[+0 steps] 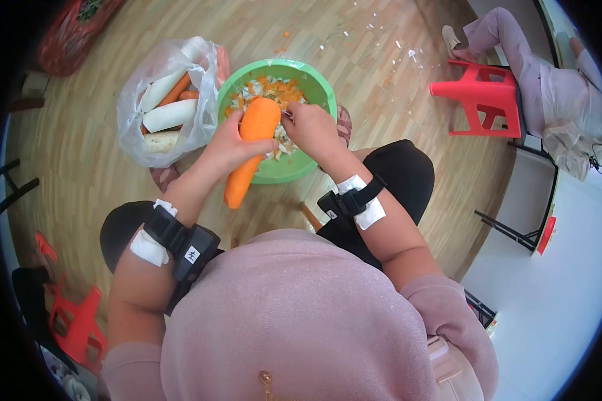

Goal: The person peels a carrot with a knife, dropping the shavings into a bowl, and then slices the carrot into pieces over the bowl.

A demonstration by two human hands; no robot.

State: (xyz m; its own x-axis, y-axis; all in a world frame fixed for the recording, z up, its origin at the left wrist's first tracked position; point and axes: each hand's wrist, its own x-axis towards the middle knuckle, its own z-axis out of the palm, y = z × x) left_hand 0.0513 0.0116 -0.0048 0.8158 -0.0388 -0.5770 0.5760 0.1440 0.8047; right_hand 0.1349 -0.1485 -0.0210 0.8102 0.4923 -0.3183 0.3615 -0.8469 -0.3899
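My left hand point(227, 146) is wrapped around a large orange carrot point(259, 121), its thumb lying across the front. The carrot is tilted, with its thick end over a green basin point(322, 90) and its narrow end toward my lap. Close to the carrot's right side, my right hand point(313, 130) is closed in a pinch. A small shiny bit shows at its fingertips, but most of what it holds is hidden. White and orange scraps point(284, 90) lie inside the basin beneath both hands.
Left of the basin stands a clear plastic bag point(130, 110) of white radishes point(170, 115) and carrots. A red bag point(73, 43) is at the upper left. Scraps dot the wooden floor. To the right, another person point(528, 80) sits by a red stool point(478, 100) and a white table point(548, 287).
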